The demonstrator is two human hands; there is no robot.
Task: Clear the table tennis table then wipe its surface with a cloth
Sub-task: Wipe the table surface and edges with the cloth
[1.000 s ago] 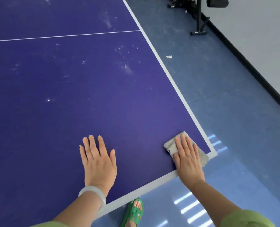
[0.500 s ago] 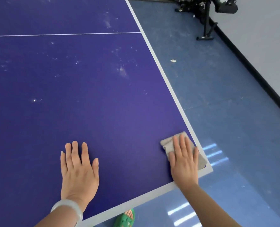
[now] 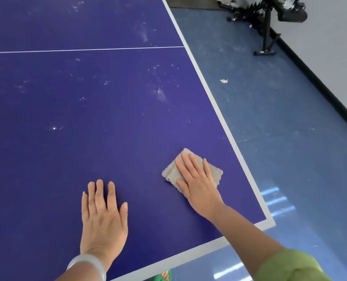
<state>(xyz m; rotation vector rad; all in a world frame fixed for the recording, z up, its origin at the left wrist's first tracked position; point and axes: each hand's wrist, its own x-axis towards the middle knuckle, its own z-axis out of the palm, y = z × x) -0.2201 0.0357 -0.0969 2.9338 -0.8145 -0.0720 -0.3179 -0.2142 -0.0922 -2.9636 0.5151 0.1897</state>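
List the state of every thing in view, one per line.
Blue table tennis table: smudged with whitish marks.
Grey folded cloth: flat on table, pressed under right hand.
Right hand: open, fingers straight.
Left hand: open, flat on table.
White paper scrap: lying on floor.

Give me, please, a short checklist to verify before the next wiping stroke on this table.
1. Is the right hand pressing flat on the cloth: ok.
2. Is the cloth lying fully on the table, inside the white border: ok.
3. Is the left hand flat on bare surface, apart from the cloth: ok.
4. Is the path ahead of the cloth free of objects: ok.
5. Is the surface ahead clean: not ok, white smudges show there.
6. Is the cloth damp: cannot tell.
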